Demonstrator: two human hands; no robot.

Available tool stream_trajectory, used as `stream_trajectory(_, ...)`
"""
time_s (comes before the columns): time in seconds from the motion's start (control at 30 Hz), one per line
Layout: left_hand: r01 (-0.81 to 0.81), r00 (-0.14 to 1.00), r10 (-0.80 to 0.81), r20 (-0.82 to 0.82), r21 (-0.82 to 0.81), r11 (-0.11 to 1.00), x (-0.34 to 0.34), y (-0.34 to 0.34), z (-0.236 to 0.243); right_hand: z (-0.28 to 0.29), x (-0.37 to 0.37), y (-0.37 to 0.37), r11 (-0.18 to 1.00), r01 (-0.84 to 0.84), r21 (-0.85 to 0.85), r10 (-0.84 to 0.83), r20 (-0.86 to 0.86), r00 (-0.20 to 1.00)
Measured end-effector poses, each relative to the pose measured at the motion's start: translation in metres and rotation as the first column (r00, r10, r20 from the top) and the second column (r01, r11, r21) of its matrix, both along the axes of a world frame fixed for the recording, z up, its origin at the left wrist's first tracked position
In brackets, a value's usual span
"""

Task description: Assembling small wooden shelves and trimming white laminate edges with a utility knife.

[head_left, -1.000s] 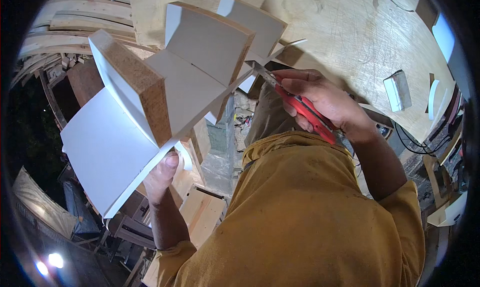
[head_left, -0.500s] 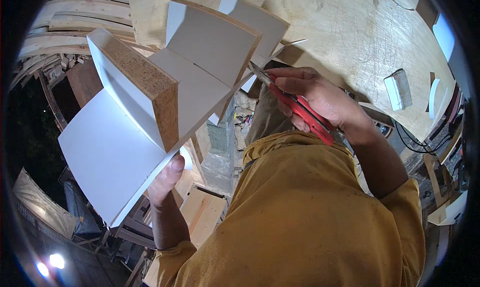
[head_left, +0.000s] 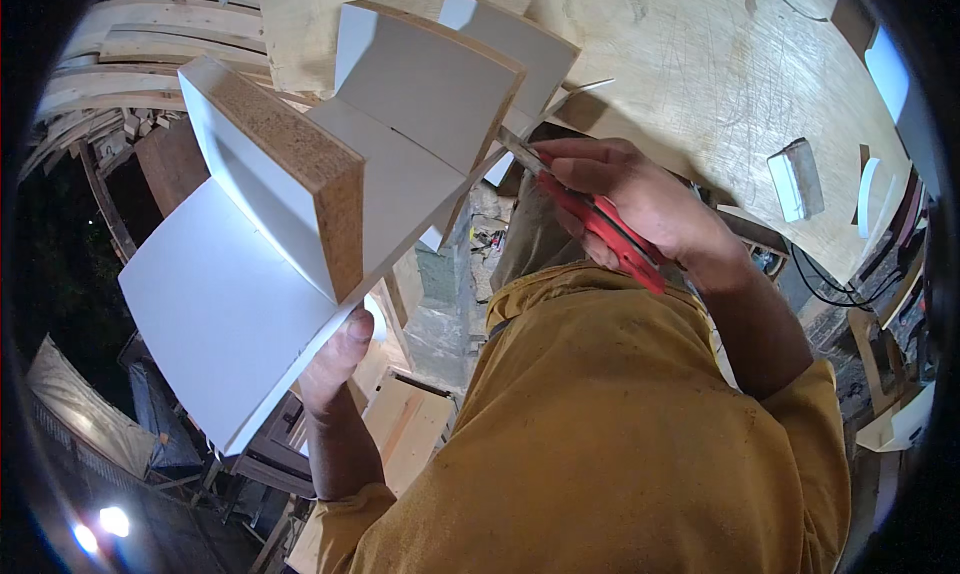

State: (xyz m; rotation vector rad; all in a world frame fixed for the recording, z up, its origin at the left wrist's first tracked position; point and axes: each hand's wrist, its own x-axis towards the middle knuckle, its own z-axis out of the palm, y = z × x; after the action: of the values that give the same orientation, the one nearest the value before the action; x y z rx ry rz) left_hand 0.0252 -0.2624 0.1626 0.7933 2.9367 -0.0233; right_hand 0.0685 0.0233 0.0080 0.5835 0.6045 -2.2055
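My left hand [head_left: 340, 359] is closed on the lower edge of a white-faced particleboard assembly [head_left: 215, 309], thumb in front and most fingers hidden behind it. Upright panels with bare brown edges, such as the near divider [head_left: 335, 229], stand out from its long white back panel. In my right hand [head_left: 640, 189] is a red-handled utility knife [head_left: 620, 239], its metal blade resting at the panel's right edge. Beyond the blade, a thin pale strip [head_left: 590, 87] sticks out from that edge toward the upper right.
The assembly's far end overlaps a plywood table [head_left: 690, 84]. On the table's right lie a small white-sided block [head_left: 795, 181] and a curved white strip [head_left: 868, 199]. Long timber boards [head_left: 180, 44] are stacked at the upper left. Black cables [head_left: 835, 294] hang past the table's right edge.
The assembly and my left hand have shifted slightly to the right. The knife stays at the panel's edge, with my right hand almost in the same place.
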Motion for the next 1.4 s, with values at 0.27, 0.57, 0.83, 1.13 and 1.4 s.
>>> stream_trajectory(0.27, -0.373, 0.868, 0.264, 0.421, 0.2, 0.906, -0.002, 0.021, 0.008, 0.001, 0.004, 0.002, 1.0, -0.012, 0.009, 0.012, -0.018, 1.0)
stream_trajectory(0.57, -0.269, 0.928, 0.226, 0.296, 0.113, 0.956, 0.003, 0.025, 0.006, 0.003, -0.003, -0.004, 0.996, -0.006, -0.086, 0.004, -0.022, 1.0)
stream_trajectory(0.83, -0.248, 0.922, 0.2, 0.332, 0.109, 0.963, 0.002, 0.024, 0.007, 0.005, -0.006, -0.007, 0.996, -0.043, -0.077, 0.034, -0.115, 0.993)
stream_trajectory(1.13, -0.152, 0.977, 0.12, 0.175, 0.185, 0.971, -0.001, 0.023, -0.001, 0.013, 0.003, -0.001, 0.998, 0.026, -0.066, -0.025, 0.008, 1.0)
stream_trajectory(1.4, -0.269, 0.947, 0.194, 0.255, 0.303, 0.914, 0.003, 0.029, -0.004, 0.011, 0.004, -0.005, 0.995, -0.016, -0.098, 0.012, -0.032, 0.999)
